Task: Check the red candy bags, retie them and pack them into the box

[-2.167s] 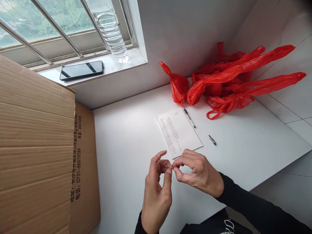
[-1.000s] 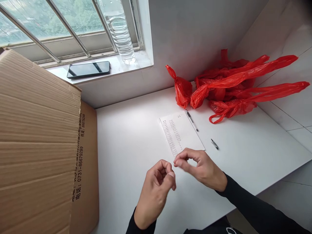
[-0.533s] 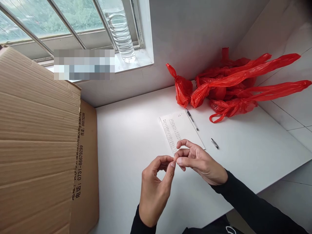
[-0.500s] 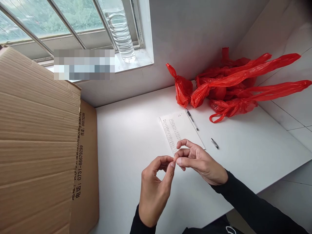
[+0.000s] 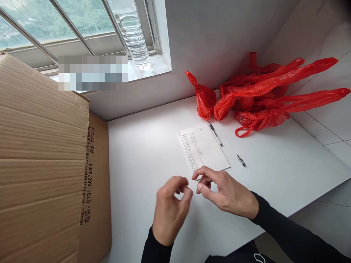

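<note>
My left hand (image 5: 170, 210) is raised over the white table, with its fingers curled and the thumb close to the index fingertip. Whatever may be pinched there is too small or blurred to make out. Just to its right hovers my right hand (image 5: 229, 191), its fingers bent, with a gap between thumb and index finger and nothing visible in it. The two hands are apart by a small space. Beyond the right fingertips lies a sheet of paper (image 5: 211, 153) with columns of handwriting, its near corner partly covered by that hand.
A pen (image 5: 215, 134) lies along the paper's right edge, and its cap (image 5: 241, 160) lies farther right. Several tied red plastic bags (image 5: 205, 102) sit at the back. A large cardboard box (image 5: 44, 153) stands at left. A water bottle (image 5: 134, 40) is on the windowsill.
My hands, whose fingertips met half a second ago, have separated slightly. The left moved a little to the left, and the right thumb and index finger have spread apart.
</note>
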Action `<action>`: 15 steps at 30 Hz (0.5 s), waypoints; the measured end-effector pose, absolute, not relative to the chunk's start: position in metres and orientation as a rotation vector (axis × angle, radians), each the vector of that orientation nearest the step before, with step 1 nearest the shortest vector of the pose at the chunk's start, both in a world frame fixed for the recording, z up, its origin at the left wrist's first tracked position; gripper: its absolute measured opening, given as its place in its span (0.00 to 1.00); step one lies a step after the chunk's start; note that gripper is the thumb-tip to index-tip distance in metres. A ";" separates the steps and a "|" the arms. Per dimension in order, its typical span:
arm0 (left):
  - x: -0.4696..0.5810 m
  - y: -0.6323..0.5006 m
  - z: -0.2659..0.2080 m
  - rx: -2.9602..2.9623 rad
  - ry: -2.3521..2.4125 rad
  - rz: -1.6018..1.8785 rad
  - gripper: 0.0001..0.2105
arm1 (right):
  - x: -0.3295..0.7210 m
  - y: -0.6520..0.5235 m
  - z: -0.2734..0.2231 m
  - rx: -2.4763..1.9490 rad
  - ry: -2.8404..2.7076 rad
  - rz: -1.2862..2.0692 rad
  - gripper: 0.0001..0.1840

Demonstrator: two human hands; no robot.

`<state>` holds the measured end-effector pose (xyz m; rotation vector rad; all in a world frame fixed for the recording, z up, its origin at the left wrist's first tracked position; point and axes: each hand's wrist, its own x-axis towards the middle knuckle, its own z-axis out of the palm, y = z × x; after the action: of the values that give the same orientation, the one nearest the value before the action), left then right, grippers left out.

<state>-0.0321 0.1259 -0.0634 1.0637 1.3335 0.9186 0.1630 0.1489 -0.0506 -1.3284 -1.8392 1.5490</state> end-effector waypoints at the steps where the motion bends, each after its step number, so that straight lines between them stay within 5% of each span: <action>1: -0.036 0.129 -0.062 0.952 1.290 0.973 0.04 | 0.164 0.149 -0.050 -1.350 -1.828 1.519 0.09; 8: -0.054 0.141 -0.051 0.268 0.800 1.235 0.09 | 0.156 0.147 -0.048 -1.324 -1.662 1.451 0.06; 15: -0.044 0.135 -0.055 0.179 0.677 1.267 0.10 | 0.138 0.144 -0.046 -1.219 -1.714 1.362 0.08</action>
<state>-0.0438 0.1353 -0.0546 0.1793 0.6774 1.2668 0.1376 0.1436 -0.0457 -1.2185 -1.7136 1.3624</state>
